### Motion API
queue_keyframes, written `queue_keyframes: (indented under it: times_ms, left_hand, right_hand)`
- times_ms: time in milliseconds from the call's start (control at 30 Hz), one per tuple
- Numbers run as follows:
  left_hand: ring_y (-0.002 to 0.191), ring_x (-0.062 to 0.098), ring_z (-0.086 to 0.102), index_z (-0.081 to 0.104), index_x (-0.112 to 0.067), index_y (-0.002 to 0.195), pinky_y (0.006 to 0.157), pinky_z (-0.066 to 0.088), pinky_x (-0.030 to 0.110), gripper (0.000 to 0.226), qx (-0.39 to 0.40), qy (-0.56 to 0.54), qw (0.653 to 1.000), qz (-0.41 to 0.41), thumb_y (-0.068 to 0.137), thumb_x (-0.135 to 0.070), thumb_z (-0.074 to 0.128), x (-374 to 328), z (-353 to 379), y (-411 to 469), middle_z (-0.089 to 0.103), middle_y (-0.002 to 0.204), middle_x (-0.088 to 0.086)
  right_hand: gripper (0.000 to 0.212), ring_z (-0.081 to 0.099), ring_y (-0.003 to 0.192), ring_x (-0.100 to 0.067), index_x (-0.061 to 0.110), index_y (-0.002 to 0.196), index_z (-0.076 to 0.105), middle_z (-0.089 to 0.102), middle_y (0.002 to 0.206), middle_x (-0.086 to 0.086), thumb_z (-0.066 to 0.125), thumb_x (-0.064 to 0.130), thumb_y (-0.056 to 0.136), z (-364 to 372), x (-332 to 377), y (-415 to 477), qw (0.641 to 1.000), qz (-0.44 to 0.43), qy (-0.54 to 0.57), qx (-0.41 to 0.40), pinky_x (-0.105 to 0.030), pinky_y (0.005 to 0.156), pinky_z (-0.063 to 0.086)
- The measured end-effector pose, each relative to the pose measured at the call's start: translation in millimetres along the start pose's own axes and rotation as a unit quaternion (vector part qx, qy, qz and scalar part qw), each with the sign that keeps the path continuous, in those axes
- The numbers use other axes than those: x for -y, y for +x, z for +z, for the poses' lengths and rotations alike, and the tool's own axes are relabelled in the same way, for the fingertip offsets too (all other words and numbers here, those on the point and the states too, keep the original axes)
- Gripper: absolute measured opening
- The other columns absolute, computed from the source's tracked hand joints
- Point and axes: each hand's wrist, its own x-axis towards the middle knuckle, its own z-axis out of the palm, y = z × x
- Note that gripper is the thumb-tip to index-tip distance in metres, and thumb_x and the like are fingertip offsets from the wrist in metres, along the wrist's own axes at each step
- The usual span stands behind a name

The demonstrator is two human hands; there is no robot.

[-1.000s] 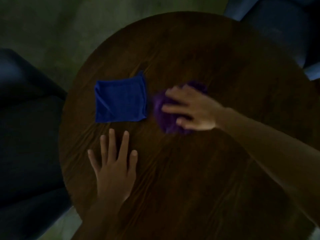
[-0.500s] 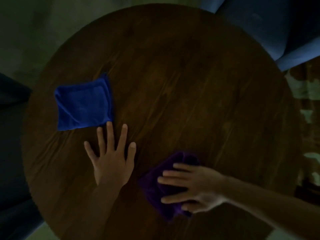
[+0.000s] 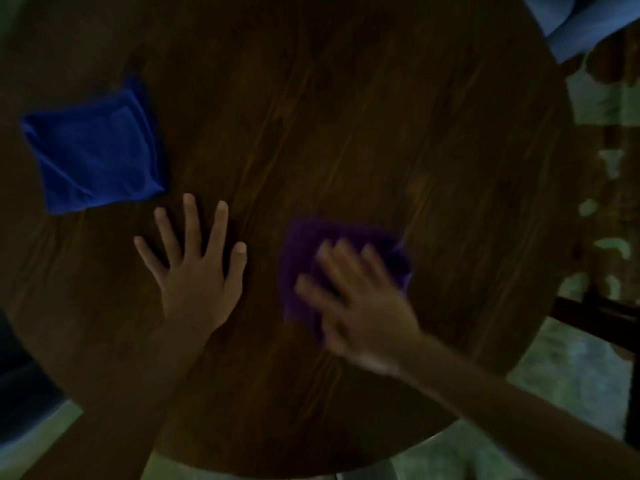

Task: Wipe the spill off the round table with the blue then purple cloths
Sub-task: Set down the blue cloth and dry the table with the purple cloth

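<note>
On the round table (image 3: pixel 346 98), right hand (image 3: pixel 360 306) presses purple cloth (image 3: pixel 304 251); left hand (image 3: pixel 197 268) splayed flat.

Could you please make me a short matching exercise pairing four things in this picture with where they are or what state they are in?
Things:
1. blue cloth
2. purple cloth
3. left hand
4. right hand

States:
A. blurred, pressing on a cloth
B. lying alone, untouched, at the table's left
C. flat on bare wood, fingers spread
D. partly covered by a hand

Pairs: 1-B, 2-D, 3-C, 4-A
</note>
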Motion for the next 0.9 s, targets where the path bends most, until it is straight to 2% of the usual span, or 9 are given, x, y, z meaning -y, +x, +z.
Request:
queue_keyframes:
  times_ms: [100, 200, 333, 433, 533, 600, 700, 800, 900]
  left_hand:
    - [0.157, 0.038, -0.011, 0.007, -0.036, 0.164, 0.120, -0.004, 0.071, 0.069, 0.003, -0.001, 1.000, -0.007, 0.101, -0.066, 0.011, -9.4, 1.5, 1.7, -0.004, 0.174, 0.004]
    - [0.158, 0.039, -0.010, 0.007, -0.038, 0.164, 0.119, -0.005, 0.072, 0.070, -0.004, 0.005, 1.000, 0.005, 0.100, -0.068, 0.012, -10.8, 1.8, 0.5, -0.004, 0.174, 0.004]
    - [0.158, 0.037, -0.011, 0.004, -0.040, 0.164, 0.120, -0.004, 0.072, 0.075, 0.008, 0.017, 1.000, 0.016, 0.096, -0.073, 0.013, -13.6, -0.7, -0.5, -0.007, 0.174, 0.004]
    - [0.158, 0.037, -0.010, 0.003, -0.039, 0.164, 0.121, -0.006, 0.070, 0.079, 0.013, 0.024, 0.997, 0.065, 0.095, -0.075, 0.016, -31.3, -6.0, -6.5, -0.010, 0.174, 0.004]
    - [0.158, 0.038, -0.008, 0.004, -0.041, 0.163, 0.120, -0.007, 0.070, 0.076, 0.019, 0.040, 0.989, 0.140, 0.096, -0.074, 0.016, -68.0, 1.2, -8.8, -0.007, 0.174, 0.006]
    - [0.158, 0.039, -0.008, 0.007, -0.040, 0.164, 0.119, -0.003, 0.073, 0.074, 0.018, 0.044, 0.990, 0.134, 0.098, -0.072, 0.017, -87.0, 8.9, -7.9, -0.005, 0.174, 0.007]
    - [0.158, 0.039, -0.007, 0.007, -0.039, 0.164, 0.119, 0.000, 0.073, 0.073, 0.005, 0.054, 0.991, 0.120, 0.099, -0.069, 0.019, -91.5, 16.9, -8.3, -0.003, 0.174, 0.007]
    - [0.158, 0.037, -0.009, -0.004, -0.042, 0.161, 0.120, -0.001, 0.072, 0.071, -0.002, 0.056, 0.991, 0.124, 0.099, -0.069, 0.017, -90.4, 17.2, -8.9, -0.007, 0.174, 0.006]
    - [0.158, 0.036, -0.012, -0.009, -0.043, 0.159, 0.120, -0.003, 0.071, 0.069, -0.002, 0.057, 0.992, 0.114, 0.099, -0.071, 0.014, -94.6, 16.3, -9.0, -0.010, 0.174, 0.004]
  right_hand:
    - [0.070, -0.005, 0.160, -0.031, 0.037, 0.164, 0.025, 0.003, 0.173, -0.012, 0.045, 0.059, 0.100, 16.8, 22.2, -59.6, 0.966, -0.233, -0.034, 0.102, -0.052, 0.126, -0.016]
    - [0.070, -0.001, 0.160, -0.032, 0.037, 0.163, 0.031, 0.011, 0.174, -0.011, 0.049, 0.061, 0.099, 10.1, -37.8, -58.7, 0.954, -0.282, -0.012, 0.105, -0.053, 0.128, -0.010]
    - [0.061, 0.023, 0.154, -0.049, 0.033, 0.160, 0.036, 0.023, 0.169, -0.022, 0.045, 0.052, 0.103, -28.3, -183.4, -39.0, 0.999, -0.011, -0.023, -0.029, -0.064, 0.123, 0.017]
    - [0.066, 0.011, 0.158, -0.044, 0.035, 0.165, 0.020, 0.012, 0.172, -0.021, 0.036, 0.051, 0.103, -48.2, -247.0, -35.7, 0.942, 0.322, -0.005, -0.091, -0.059, 0.127, 0.011]
    - [0.064, 0.005, 0.160, -0.038, 0.034, 0.166, 0.018, 0.007, 0.174, -0.016, 0.028, 0.053, 0.105, -38.6, -198.7, -24.1, 0.899, 0.422, -0.008, -0.113, -0.056, 0.128, 0.008]
    - [0.063, 0.007, 0.160, -0.040, 0.033, 0.165, 0.023, 0.011, 0.173, -0.018, 0.032, 0.051, 0.105, -23.7, -136.1, -34.5, 0.935, 0.337, -0.015, -0.110, -0.059, 0.127, 0.010]
    - [0.068, 0.007, 0.159, -0.039, 0.035, 0.164, 0.028, 0.014, 0.172, -0.018, 0.045, 0.054, 0.101, 8.3, -27.5, -90.9, 0.996, 0.089, -0.002, -0.013, -0.058, 0.128, 0.001]
    - [0.072, 0.004, 0.160, -0.032, 0.038, 0.163, 0.029, 0.014, 0.172, -0.013, 0.053, 0.060, 0.098, 22.9, -6.4, -138.8, 0.983, -0.168, -0.012, 0.076, -0.052, 0.128, -0.010]
    - [0.074, -0.002, 0.160, -0.033, 0.038, 0.162, 0.031, 0.012, 0.172, -0.013, 0.051, 0.062, 0.096, 13.8, -78.7, -138.1, 0.965, -0.246, -0.016, 0.087, -0.052, 0.128, -0.011]
